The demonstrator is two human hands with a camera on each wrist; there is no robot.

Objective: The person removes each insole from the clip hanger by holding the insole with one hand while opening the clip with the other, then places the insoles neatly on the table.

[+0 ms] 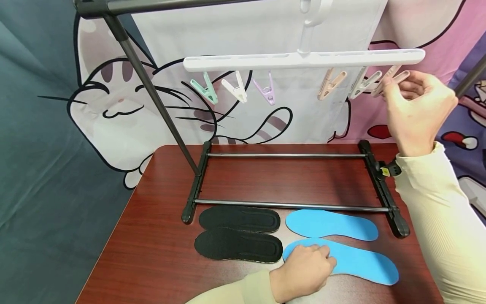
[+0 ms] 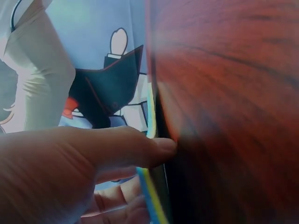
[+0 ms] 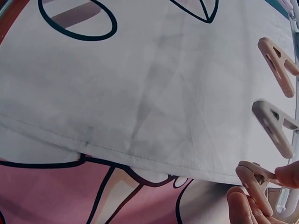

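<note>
At the right end of the white hanger bar (image 1: 243, 62), my right hand (image 1: 421, 105) pinches a beige clothespin (image 3: 254, 184) between thumb and fingers. Lower down, my left hand (image 1: 305, 270) grips the near edge of the front blue insole (image 1: 364, 261). In the left wrist view the thumb (image 2: 159, 148) lies over one side of that insole's thin edge, with fingers on the other side. Behind it lies a second blue insole (image 1: 330, 223). Two black insoles, a rear one (image 1: 239, 218) and a front one (image 1: 237, 245), lie side by side to the left.
More clothespins hang from the bar: green (image 1: 206, 88), white (image 1: 236, 87), purple (image 1: 267, 89), peach (image 1: 330, 84) and grey (image 1: 363, 83). A dark metal rack (image 1: 288, 207) stands on the brown table (image 1: 144, 249), its left post (image 1: 152, 93) slanting upward. A cat-patterned cloth (image 1: 125, 135) hangs behind.
</note>
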